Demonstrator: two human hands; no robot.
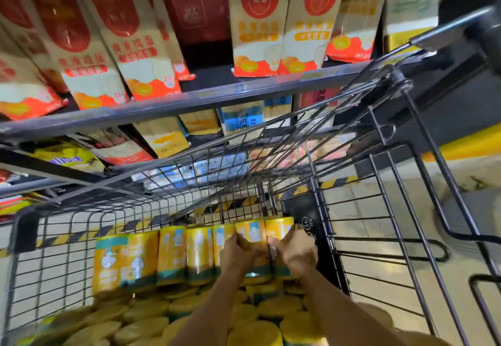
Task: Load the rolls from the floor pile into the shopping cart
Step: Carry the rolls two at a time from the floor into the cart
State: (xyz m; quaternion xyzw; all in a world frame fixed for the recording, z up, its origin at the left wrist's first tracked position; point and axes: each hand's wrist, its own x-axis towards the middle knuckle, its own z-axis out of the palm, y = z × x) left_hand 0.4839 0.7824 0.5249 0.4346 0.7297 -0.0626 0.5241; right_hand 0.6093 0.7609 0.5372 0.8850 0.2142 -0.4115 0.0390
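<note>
A black wire shopping cart [81, 240] fills the lower view. Several yellow rolls with green bands stand upright in a row [173, 253] on a lower layer of rolls [141, 324] whose round tops show. Both my arms reach into the cart. My left hand [241, 250] grips one upright roll [250, 233] near the right end of the row. My right hand [296, 250] grips the last roll [279, 227] beside it, close to the cart's right wall. The floor pile is out of view.
Dark store shelves [189, 98] rise just beyond the cart, packed with cream and red cartons [257, 20] above and mixed packets below. Yellow-black hazard tape [336, 181] runs along the floor. The cart's folded child-seat frame [433, 210] stands at right.
</note>
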